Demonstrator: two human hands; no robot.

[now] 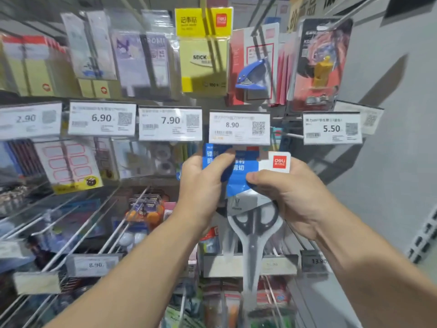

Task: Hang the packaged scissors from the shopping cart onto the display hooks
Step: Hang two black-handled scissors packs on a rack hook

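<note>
Your left hand [203,185] and right hand [283,192] both pinch the scissors pack [246,176] by its blue header, just below the 8.90 tag [239,127]. The hook behind that tag is hidden, so you could miss the hang hole, and the pack would drop once you let go

Two bare forearms reached forward and up, close together. The left hand [201,183] curled its fingers, thumb on top; the right hand [287,185] pinched with thumb against curled fingers.
</note>
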